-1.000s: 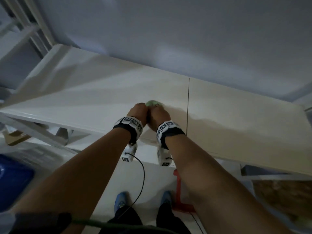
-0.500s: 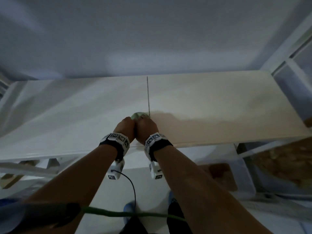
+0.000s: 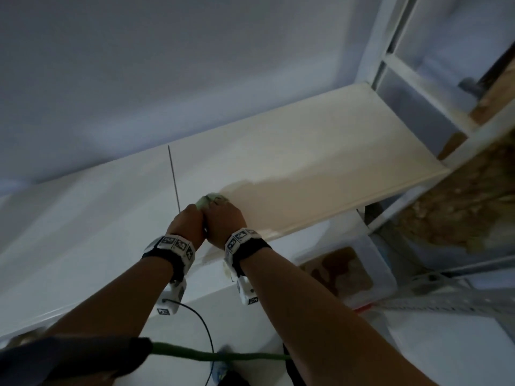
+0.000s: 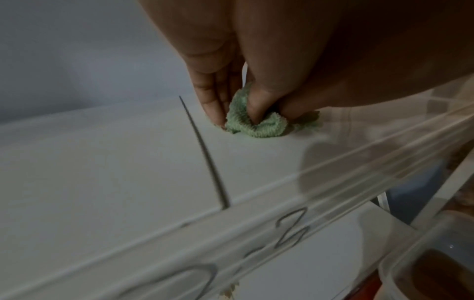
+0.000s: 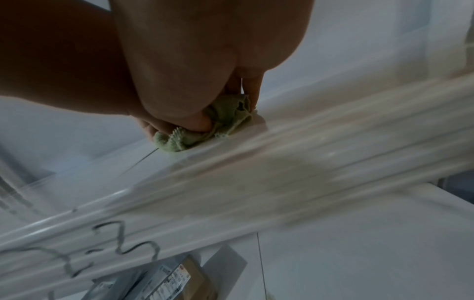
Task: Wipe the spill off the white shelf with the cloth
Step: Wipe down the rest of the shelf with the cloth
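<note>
left hand and right hand pressed side by side, both pinching the crumpled green terry cloth, bunched lengthwise along the white shelf.

Dim, bluish light — motion-blurred, wide-angle edges

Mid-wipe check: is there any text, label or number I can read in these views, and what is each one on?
"0-3", roughly: handwritten marking on the front edge of the white shelf; it is motion-blurred and the last figure is uncertain.
Printed label on a box below the shelf: too small and blurred to read.
Wristbands: black-and-white square code patterns, no words.
Cloth: no writing visible.
</note>
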`<state>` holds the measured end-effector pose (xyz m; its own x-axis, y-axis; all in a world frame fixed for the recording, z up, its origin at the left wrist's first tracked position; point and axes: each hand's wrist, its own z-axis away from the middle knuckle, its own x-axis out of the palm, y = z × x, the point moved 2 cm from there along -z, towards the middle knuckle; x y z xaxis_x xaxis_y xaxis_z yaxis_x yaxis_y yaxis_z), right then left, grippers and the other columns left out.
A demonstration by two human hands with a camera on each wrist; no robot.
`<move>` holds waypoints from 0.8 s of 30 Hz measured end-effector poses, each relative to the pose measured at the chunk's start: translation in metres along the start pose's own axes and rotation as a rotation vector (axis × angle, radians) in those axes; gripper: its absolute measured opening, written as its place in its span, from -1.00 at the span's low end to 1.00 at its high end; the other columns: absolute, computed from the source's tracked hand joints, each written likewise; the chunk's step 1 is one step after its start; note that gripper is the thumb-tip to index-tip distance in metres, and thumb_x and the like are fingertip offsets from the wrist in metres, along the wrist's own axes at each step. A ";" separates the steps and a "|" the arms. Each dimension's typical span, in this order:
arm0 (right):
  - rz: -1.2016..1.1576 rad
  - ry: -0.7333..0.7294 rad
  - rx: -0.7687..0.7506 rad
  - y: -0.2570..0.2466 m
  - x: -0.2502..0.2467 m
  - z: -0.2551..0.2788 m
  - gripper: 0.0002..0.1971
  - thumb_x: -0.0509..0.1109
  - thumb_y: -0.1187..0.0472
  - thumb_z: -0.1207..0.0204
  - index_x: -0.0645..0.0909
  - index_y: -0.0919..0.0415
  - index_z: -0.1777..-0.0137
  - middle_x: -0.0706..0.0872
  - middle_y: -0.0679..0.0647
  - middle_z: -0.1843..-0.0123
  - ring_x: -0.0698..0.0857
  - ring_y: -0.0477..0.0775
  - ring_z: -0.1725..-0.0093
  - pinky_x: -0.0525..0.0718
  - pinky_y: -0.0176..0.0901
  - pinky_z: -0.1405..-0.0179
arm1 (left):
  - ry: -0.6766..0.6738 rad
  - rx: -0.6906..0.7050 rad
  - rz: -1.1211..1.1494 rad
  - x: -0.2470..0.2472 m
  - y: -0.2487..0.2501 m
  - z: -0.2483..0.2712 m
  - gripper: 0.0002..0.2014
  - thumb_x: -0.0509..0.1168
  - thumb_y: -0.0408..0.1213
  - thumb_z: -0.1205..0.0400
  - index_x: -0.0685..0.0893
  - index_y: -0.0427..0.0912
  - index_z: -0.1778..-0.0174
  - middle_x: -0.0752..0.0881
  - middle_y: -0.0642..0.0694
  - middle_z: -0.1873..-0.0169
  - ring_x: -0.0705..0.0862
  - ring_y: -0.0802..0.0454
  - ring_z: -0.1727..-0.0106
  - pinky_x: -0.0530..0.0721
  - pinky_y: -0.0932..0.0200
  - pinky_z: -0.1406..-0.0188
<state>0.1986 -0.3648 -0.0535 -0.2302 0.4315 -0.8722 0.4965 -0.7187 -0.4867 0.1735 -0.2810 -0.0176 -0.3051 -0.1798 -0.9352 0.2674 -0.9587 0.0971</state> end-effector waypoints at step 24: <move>0.083 0.221 0.447 0.233 -0.140 0.091 -0.65 0.37 0.24 -0.51 0.65 0.10 -0.30 0.71 0.05 -0.35 0.56 0.09 -0.46 0.50 -0.07 -0.49 | 0.002 0.527 -0.185 0.015 0.296 -0.050 -0.85 0.21 -0.42 -0.59 0.67 -0.39 0.09 0.68 -0.32 0.03 0.71 -0.31 0.02 0.71 -0.08 -0.01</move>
<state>0.2704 -0.6418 -0.0492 0.0019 0.4336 -0.9011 0.0878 -0.8977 -0.4317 0.2937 -0.5561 -0.0199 -0.3017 0.0018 -0.9534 -0.2840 -0.9548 0.0880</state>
